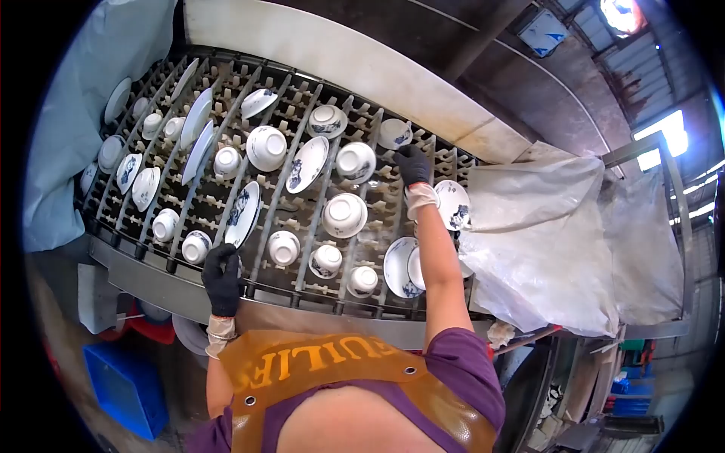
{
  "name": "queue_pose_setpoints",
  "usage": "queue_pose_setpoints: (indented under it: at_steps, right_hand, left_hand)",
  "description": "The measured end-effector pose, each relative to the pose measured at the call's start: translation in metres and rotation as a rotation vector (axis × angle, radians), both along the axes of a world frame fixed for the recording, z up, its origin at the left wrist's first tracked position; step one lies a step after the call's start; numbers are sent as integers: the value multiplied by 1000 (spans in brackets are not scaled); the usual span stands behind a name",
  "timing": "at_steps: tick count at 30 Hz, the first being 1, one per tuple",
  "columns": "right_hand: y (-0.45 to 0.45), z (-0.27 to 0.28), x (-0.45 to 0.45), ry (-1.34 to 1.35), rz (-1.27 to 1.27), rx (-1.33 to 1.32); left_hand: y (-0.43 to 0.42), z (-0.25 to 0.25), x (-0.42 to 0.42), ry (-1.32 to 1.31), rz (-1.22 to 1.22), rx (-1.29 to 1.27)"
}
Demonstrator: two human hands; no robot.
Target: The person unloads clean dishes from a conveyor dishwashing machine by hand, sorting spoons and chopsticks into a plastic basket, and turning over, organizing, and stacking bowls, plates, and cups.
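I see my right hand (412, 164), in a black glove, over the far side of the rack (302, 215). Its fingers are at the edge of a bowl (395, 132); I can't tell if they grip it. My left hand (221, 279), also in black, is bent at the near side, beside the low end of a blue-flowered plate (243, 215). I can't tell if it holds anything. That plate leans in the rack. More bowls and plates sit all around. A plastic sheet (544, 241) hangs on the right; a blue box (124, 389) is low on the left.
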State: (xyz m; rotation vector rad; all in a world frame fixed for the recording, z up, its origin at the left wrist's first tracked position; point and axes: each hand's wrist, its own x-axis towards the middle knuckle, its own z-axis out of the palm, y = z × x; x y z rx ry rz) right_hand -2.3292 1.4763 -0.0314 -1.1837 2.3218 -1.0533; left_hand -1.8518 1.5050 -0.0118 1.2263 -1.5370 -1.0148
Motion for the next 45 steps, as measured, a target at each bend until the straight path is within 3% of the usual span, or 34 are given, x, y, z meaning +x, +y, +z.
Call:
queue_pose_setpoints:
  at_steps: [3, 5, 8, 11, 13, 14, 15, 17, 19, 20, 21, 22, 23, 25, 27, 29, 32, 33, 37, 39, 40, 41, 43, 45]
  right_hand:
    - [30, 16, -20, 475, 45, 170]
    - [47, -11, -56, 357, 131, 584]
    - [68, -9, -62, 498, 241, 713]
    - [82, 32, -14, 443, -9, 201]
    - [87, 15, -1, 844, 101, -278]
    - [88, 14, 8, 588, 120, -275]
    - [89, 19, 8, 863, 284, -295]
    - [96, 4, -14, 848, 287, -260]
    - [103, -18, -60, 720, 89, 18]
    - [114, -42, -94, 653, -12, -129]
    - [127, -42, -115, 596, -105, 75]
    - [141, -71, -152, 592, -182, 237]
    - [146, -48, -151, 343, -206, 456]
    - [156, -46, -177, 236, 7, 400]
    - [130, -29, -188, 340, 9, 410]
    - [113, 5, -157, 535, -71, 372]
    - [74, 14, -124, 555, -280, -29]
    - [63, 14, -119, 483, -267, -154]
    - [78, 64, -64, 290, -41, 287]
    - [113, 24, -65, 83, 263, 294]
    - [134, 23, -49, 134, 441, 250]
    - [152, 23, -30, 181, 612, 205]
    - [173, 19, 0, 390, 524, 451]
    - [171, 38, 13, 261, 306, 603]
  left_hand:
    - [6, -6, -3, 61, 23, -47]
    - [8, -14, -3, 76, 65, 91]
    - [8, -13, -10, 32, 126, 1]
    - [8, -18, -13, 296, 121, 206]
    - [8, -17, -16, 243, 166, 175]
    - [8, -19, -17, 225, 182, 154]
    - [8, -18, -18, 220, 171, 153]
    - [11, -12, -22, 256, 198, 173]
    - [14, -18, -22, 264, 235, 155]
    - [13, -29, -16, 193, 215, 124]
    - [13, -35, -14, 123, 197, 92]
    - [20, -2, -31, -5, 186, -18]
    - [20, -3, -32, 3, 194, -27]
    - [23, -9, -34, 7, 153, -42]
    - [23, -15, -35, 86, 126, 5]
    - [24, -21, -38, -43, 159, -75]
    - [27, -27, -40, 54, 150, 48]
    - [27, -27, -40, 94, 139, 55]
    - [38, -10, -51, 140, 172, 9]
    - [42, -6, -58, 171, 136, 11]
    - [40, -8, -64, 90, 187, -136]
    - [42, -6, -63, 159, 152, -15]
    - [42, -7, -64, 123, 160, 32]
    - [40, -12, -64, 42, 143, -32]
